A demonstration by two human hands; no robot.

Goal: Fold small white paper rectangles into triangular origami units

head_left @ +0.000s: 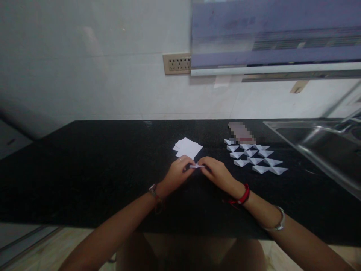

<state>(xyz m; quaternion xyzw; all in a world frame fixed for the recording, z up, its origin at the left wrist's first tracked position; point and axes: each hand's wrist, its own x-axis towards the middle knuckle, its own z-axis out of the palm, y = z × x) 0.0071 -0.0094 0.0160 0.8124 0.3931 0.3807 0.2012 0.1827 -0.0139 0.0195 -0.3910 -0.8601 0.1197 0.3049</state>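
Observation:
Between my two hands is a small folded piece of white paper (pixel 196 165), held just above the dark countertop. My left hand (pixel 180 171) pinches its left end between thumb and fingers. On the other end, my right hand (pixel 214 171) grips it the same way. Fingers partly cover the paper, so its exact shape is hard to make out. Just beyond my left hand lie several flat white paper squares (pixel 188 147), loosely stacked. To the right of my right hand, several folded white paper pieces (pixel 255 160) with pointed ends sit in rough rows.
A blurred-out flat object (pixel 241 132) lies behind the folded pieces. At the right, a metal sink (pixel 310 150) is set into the black countertop (pixel 84 169). A wall socket strip (pixel 177 64) and a bluish panel (pixel 225 37) are on the white wall behind.

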